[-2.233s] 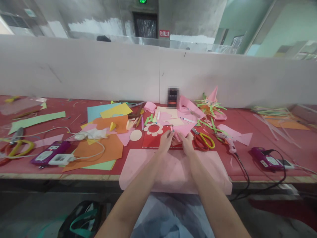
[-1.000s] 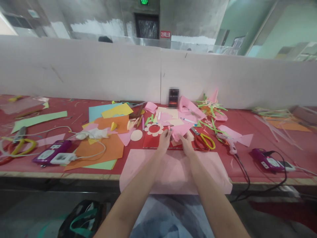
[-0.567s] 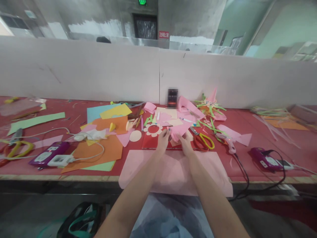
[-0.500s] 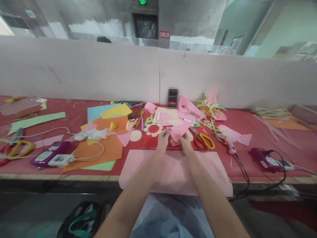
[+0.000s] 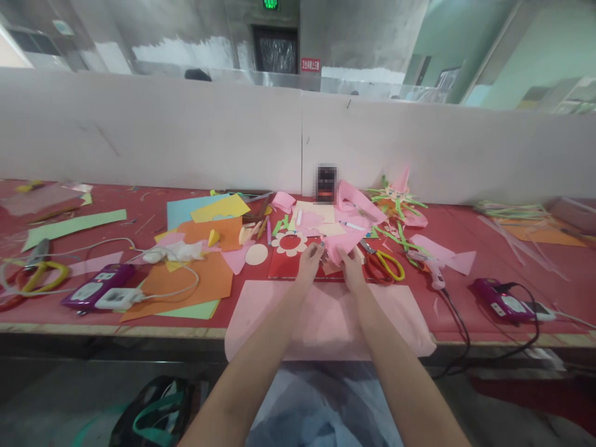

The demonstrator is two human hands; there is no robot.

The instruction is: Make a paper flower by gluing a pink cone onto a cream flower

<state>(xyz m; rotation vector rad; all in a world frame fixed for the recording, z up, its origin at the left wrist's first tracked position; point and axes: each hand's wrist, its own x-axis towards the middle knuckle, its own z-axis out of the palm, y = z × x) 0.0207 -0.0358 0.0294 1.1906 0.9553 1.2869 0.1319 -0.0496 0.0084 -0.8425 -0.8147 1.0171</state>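
Note:
A piece of pink sheet (image 5: 343,241), bent and raised a little off the table, is between my two hands. My right hand (image 5: 351,267) grips its lower right part, thumb on top. My left hand (image 5: 309,263) is closed at the left edge of the same piece, fingertips pinched together. Under and beside my left hand lies a red sheet (image 5: 282,267) bearing a cream flower cut-out (image 5: 282,243) with a red centre. Scissors with yellow handles (image 5: 389,266) lie just right of my right hand.
Along the table front lies a large pink sheet (image 5: 298,320). A glue gun (image 5: 434,273) with a black cord is at the right, near a purple power box (image 5: 500,301). Orange sheets (image 5: 186,282) and another purple box (image 5: 99,288) are left. A white partition (image 5: 186,136) stands behind.
My right hand has shifted slightly left and up on the pink piece, which is now more bent. My left hand stays almost in place. The view has moved slightly.

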